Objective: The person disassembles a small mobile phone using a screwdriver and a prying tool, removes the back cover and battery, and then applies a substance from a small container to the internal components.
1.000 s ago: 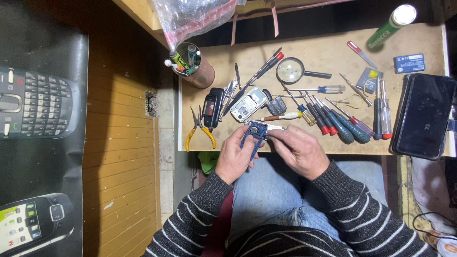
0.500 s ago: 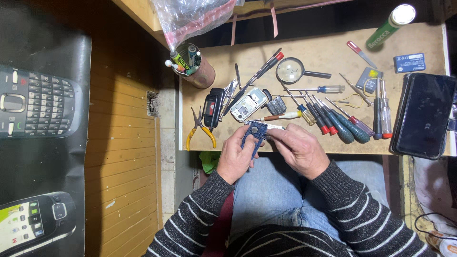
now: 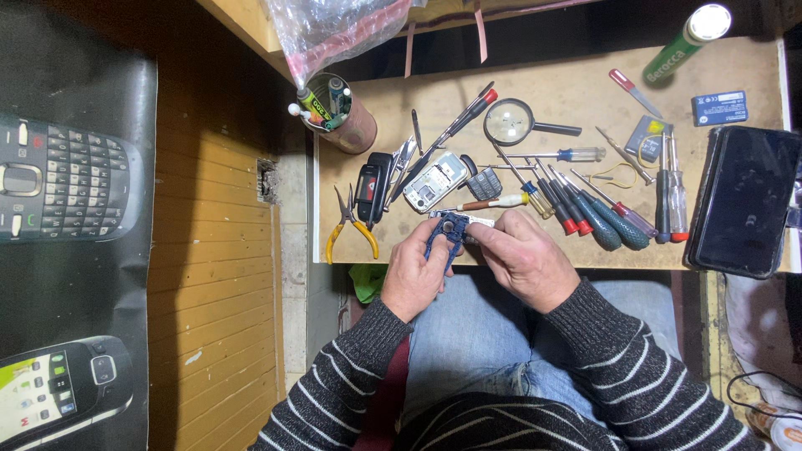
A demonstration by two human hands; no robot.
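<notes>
Both hands, left (image 3: 415,271) and right (image 3: 520,260), pinch a small blue phone frame (image 3: 443,236) at the table (image 3: 551,92) edge; a slip could drop it.

Your hands (image 3: 468,263) hold a dark blue phone frame (image 3: 443,234). Sleeves (image 3: 610,359): dark grey w/ thin white stripes. Surface (image 3: 568,83): tan. Pliers (image 3: 349,224): yellow grips. Screwdrivers (image 3: 597,219): teal, red, blue handles. Tube (image 3: 687,42): green. Case (image 3: 742,200): black.

Phone repair workshop, screwdrivers (image 3: 585,213), magnifier (image 3: 511,123)
</notes>
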